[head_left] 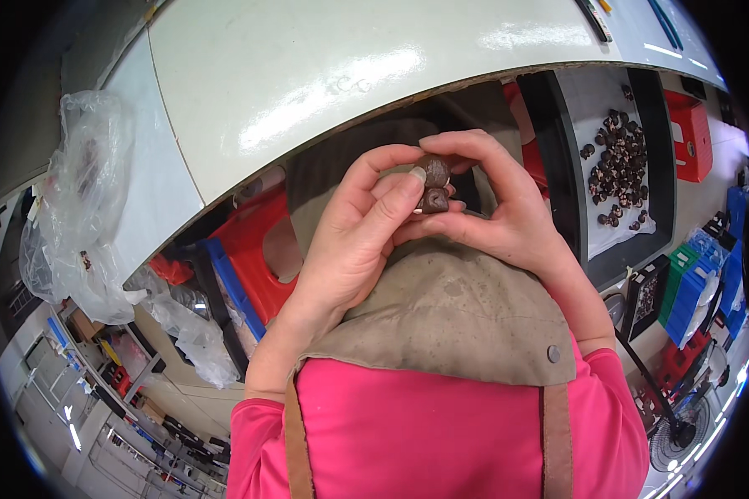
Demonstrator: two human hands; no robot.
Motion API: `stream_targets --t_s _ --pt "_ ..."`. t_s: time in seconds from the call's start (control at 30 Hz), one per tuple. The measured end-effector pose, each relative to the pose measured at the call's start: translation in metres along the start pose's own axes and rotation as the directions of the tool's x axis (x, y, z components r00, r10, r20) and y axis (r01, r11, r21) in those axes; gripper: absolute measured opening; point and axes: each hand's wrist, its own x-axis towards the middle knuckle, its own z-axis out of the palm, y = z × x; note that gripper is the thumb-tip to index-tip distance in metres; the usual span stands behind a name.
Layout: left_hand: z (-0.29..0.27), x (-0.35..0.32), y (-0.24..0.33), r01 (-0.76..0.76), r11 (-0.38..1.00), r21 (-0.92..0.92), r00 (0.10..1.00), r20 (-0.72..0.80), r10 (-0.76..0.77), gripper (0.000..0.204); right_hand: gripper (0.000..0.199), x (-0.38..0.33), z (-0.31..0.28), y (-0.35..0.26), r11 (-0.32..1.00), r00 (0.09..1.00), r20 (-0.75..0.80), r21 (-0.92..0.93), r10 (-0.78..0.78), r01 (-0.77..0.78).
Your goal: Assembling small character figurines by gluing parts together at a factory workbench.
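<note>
Held up over a grey-brown canvas apron [449, 308], just below the curved edge of a glossy white table [308, 75]: two small dark brown, rounded metal parts [434, 185], stacked one above the other. Left hand [349, 241] closed on them, thumb pressed against the upper piece. Right hand [495, 204] pinching from the other side, fingers curled over. Further right, more dark pieces heaped on a white sheet in a black tray [558, 150].

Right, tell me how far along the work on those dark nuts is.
Looks done: a heap of dark nuts lies on the white sheet in the black tray. In hand: left hand and right hand together grip two small brown nuts. Left: cannot tell; the clear plastic bag is too blurred to judge.
</note>
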Motion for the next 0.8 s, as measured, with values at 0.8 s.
stream_targets --t_s 0.8 --pt "-0.01 -0.006 0.005 -0.007 1.0 0.026 0.998 -0.062 0.009 0.028 0.063 -0.002 0.011 0.006 0.815 0.951 0.182 0.49 0.25 -0.308"
